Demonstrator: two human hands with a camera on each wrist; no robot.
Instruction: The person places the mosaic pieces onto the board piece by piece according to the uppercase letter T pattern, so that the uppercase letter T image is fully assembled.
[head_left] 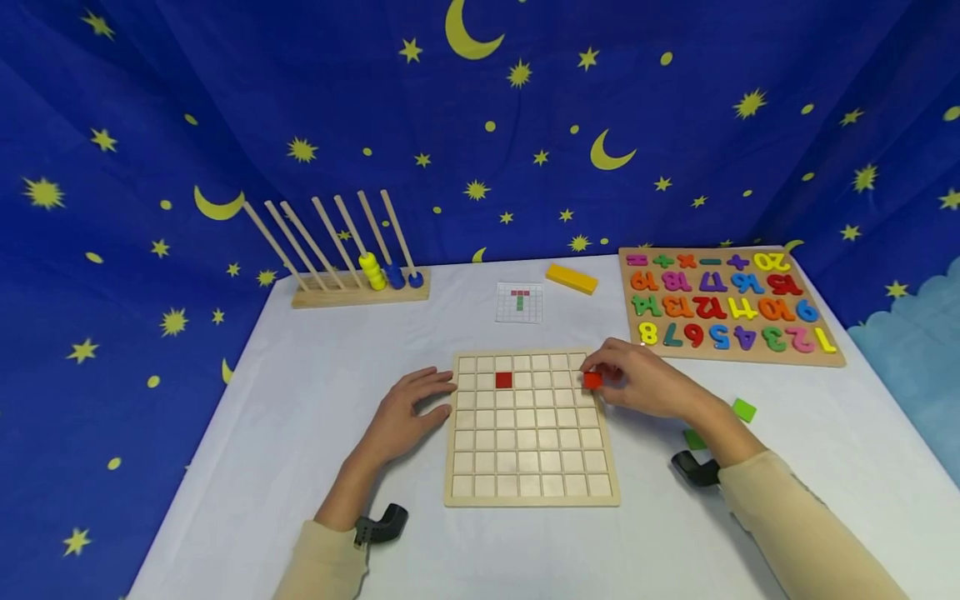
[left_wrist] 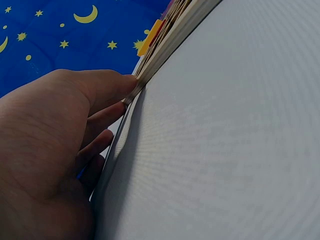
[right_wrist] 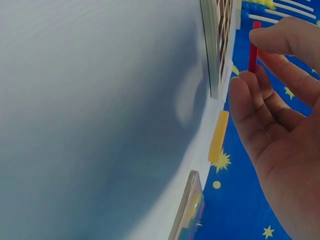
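Note:
A wooden grid board [head_left: 532, 502] lies flat on the white table, with one red square tile [head_left: 504, 380] set in a cell of its second row. My left hand [head_left: 405, 415] touches the board's left edge with its fingertips; in the left wrist view its thumb [left_wrist: 112, 86] meets the rim. Over the board's upper right edge, my right hand [head_left: 647, 379] pinches a second red tile [head_left: 592, 380]. The right wrist view shows that red tile [right_wrist: 254, 47] edge-on between thumb and fingers, raised off the table. Behind the board lies a pattern card [head_left: 520, 302] showing a red and green T.
Two green tiles [head_left: 744, 409] lie near my right forearm. A number puzzle board [head_left: 738, 360] stands at the back right, beside a yellow block [head_left: 572, 279]. At the back left is a peg rack [head_left: 360, 296] with yellow and blue beads. A starry blue curtain [head_left: 480, 125] hangs behind.

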